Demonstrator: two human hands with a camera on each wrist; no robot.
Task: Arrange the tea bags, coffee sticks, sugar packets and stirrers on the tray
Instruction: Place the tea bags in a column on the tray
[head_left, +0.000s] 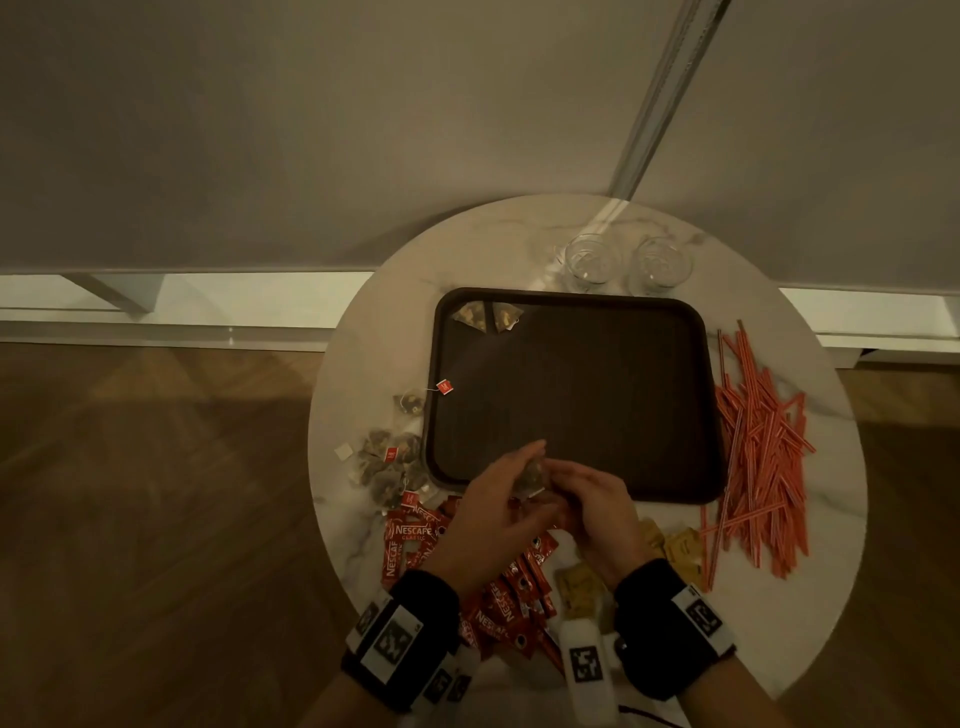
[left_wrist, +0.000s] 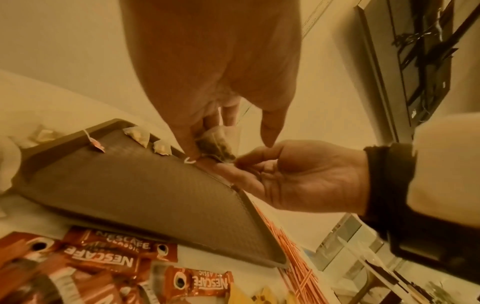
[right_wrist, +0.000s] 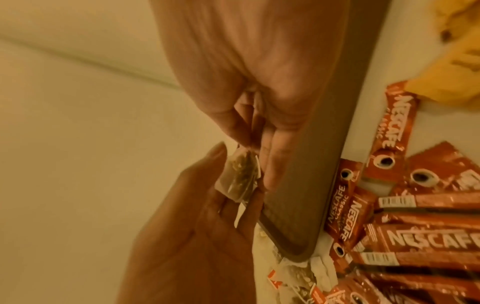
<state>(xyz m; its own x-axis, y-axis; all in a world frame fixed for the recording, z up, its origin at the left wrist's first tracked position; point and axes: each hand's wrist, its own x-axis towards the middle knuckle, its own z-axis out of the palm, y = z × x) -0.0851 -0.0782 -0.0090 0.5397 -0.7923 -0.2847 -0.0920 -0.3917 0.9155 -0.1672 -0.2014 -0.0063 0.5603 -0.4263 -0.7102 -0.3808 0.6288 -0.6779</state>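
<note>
You're working in dim, warm light. The head view is dark and grainy, with a brighter strip along the baseboard (head_left: 260, 296) and lines bowing toward the frame edges. Both wrist views carry a heavy yellow-orange cast; the near palms at top centre are soft, and the lower corners smear.

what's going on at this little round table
A person is sorting drink supplies onto a dark brown rectangular tray. Both hands, left hand and right hand, hold one pyramid tea bag over the tray's near edge. Two tea bags already lie in its far left corner. The red coffee sticks, yellow sugar packets and red striped stirrers lie on the table.
</note>
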